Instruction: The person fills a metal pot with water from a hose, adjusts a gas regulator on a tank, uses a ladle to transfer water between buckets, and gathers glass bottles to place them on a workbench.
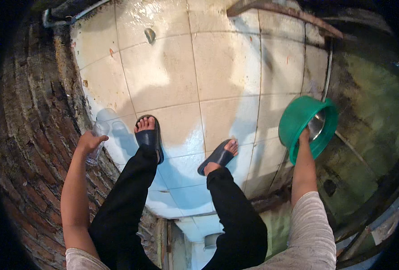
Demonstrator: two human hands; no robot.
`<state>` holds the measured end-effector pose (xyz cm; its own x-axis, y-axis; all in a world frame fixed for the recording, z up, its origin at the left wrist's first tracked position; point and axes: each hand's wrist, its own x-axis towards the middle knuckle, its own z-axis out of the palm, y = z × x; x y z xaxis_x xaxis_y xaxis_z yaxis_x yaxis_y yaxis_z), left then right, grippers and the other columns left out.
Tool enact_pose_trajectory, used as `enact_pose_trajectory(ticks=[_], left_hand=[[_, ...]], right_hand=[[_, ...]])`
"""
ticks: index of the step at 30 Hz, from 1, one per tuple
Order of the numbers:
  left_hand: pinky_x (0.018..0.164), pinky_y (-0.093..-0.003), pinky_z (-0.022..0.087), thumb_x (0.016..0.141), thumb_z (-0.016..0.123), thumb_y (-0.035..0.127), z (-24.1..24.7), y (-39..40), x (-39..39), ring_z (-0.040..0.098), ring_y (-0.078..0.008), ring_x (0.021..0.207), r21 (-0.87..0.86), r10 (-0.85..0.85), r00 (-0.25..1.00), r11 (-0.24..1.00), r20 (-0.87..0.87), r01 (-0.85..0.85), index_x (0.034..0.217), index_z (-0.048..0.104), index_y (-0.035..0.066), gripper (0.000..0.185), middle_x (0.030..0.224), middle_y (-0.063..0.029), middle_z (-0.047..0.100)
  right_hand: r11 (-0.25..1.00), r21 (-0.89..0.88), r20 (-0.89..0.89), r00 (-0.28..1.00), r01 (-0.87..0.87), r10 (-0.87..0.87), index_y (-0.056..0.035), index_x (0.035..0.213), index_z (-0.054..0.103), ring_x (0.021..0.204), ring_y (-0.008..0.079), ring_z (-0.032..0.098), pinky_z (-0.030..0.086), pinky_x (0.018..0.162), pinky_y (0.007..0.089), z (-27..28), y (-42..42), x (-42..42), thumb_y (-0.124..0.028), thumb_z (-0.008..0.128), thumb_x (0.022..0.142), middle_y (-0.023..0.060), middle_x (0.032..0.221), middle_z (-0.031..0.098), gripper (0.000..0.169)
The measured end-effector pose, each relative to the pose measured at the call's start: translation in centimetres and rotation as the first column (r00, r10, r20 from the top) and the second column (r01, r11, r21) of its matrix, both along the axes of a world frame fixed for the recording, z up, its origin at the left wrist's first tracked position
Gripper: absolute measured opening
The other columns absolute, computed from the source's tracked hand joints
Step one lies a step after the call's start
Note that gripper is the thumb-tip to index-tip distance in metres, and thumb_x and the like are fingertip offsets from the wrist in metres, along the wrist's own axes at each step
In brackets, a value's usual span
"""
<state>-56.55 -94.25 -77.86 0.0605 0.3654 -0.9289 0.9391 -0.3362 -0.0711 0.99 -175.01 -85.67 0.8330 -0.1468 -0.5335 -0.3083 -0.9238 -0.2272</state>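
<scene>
On the left, my left hand (92,141) is closed around clear drinking glassware (101,128), held beside the brick wall; I cannot tell if it is one glass or more. To the right, my right hand (305,134) reaches over the rim of a green plastic basin (291,118) and grips it, the fingers mostly hidden inside. The basin is tilted, its mouth turned to the right. A shiny metal item (317,125) shows inside it, partly covered by the basin's wall and my hand.
My feet in dark slide sandals (145,138) stand apart on a tiled floor (165,131), wet towards the far end. A rough brick wall (44,175) rises at left. A small object (149,35) lies on the far tiles. A wooden beam (297,15) crosses at far right. Behind me sits a metal container (213,240).
</scene>
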Motion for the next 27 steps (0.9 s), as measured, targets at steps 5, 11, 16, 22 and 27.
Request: enact_pose_trajectory(ticks=[5, 11, 16, 22, 27], left_hand=[[0.078, -0.0421, 0.056, 0.069, 0.082, 0.048, 1.5, 1.5, -3.8, 0.070, -0.0301, 0.096, -0.056, 0.117, 0.971, 0.990, -0.206, -0.131, 0.109, 0.068, -0.012, 0.073, 0.103, -0.0266, 0.071], [0.080, -0.0432, 0.055, 0.068, 0.082, 0.050, 0.6, 0.6, -6.8, 0.069, -0.0333, 0.100, -0.202, -0.043, 0.999, 0.979, -0.016, 0.039, 0.114, 0.065, -0.013, 0.080, 0.109, -0.0291, 0.069], [0.097, -0.0409, 0.050, 0.068, 0.081, 0.054, 8.8, -4.0, -5.0, 0.066, -0.0380, 0.108, -0.132, -0.006, 1.000, 0.991, 0.004, 0.006, 0.120, 0.063, -0.011, 0.085, 0.117, -0.0271, 0.068], [0.098, -0.0419, 0.049, 0.068, 0.082, 0.054, 22.3, -6.0, -4.7, 0.064, -0.0368, 0.113, 0.013, 0.229, 0.970, 0.973, 0.083, -0.231, 0.125, 0.061, -0.006, 0.085, 0.120, -0.0244, 0.067], [0.097, -0.0461, 0.049, 0.068, 0.083, 0.053, 32.7, -10.7, -11.4, 0.063, -0.0396, 0.113, 0.234, 0.367, 0.905, 0.880, 0.215, -0.413, 0.131, 0.054, -0.004, 0.090, 0.121, -0.0246, 0.065]], right_hand=[[0.805, -0.593, 0.171, 0.981, 0.028, 0.092, -0.0148, 0.134, 0.060, 0.115, 0.0364, 0.063, 0.050, 0.097, 0.0465, 4.8, 7.2, -3.0, -0.029, 0.068, 0.087, 0.0166, 0.123, 0.067, 0.050], [0.723, -0.561, 0.500, 0.861, 0.402, -0.091, -0.0121, 0.115, 0.070, 0.104, 0.0380, 0.068, 0.054, 0.091, 0.0483, 13.9, 3.6, -1.9, -0.022, 0.061, 0.086, 0.0169, 0.112, 0.072, 0.033], [0.706, -0.350, 0.752, 0.634, 0.615, -0.179, -0.0106, 0.109, 0.070, 0.091, 0.0383, 0.072, 0.056, 0.082, 0.0476, 18.6, 6.3, -4.1, -0.023, 0.061, 0.085, 0.0195, 0.104, 0.073, 0.028], [0.683, -0.241, 0.918, 0.391, 0.690, -0.071, -0.0112, 0.109, 0.067, 0.087, 0.0378, 0.072, 0.056, 0.075, 0.0491, 24.2, 16.8, -11.0, -0.022, 0.059, 0.088, 0.0160, 0.095, 0.074, 0.025], [0.821, -0.199, 0.684, 0.676, 0.535, -0.275, -0.0121, 0.109, 0.064, 0.086, 0.0381, 0.070, 0.054, 0.073, 0.0494, 34.6, 32.7, -18.2, -0.019, 0.055, 0.092, 0.0194, 0.096, 0.072, 0.021]])
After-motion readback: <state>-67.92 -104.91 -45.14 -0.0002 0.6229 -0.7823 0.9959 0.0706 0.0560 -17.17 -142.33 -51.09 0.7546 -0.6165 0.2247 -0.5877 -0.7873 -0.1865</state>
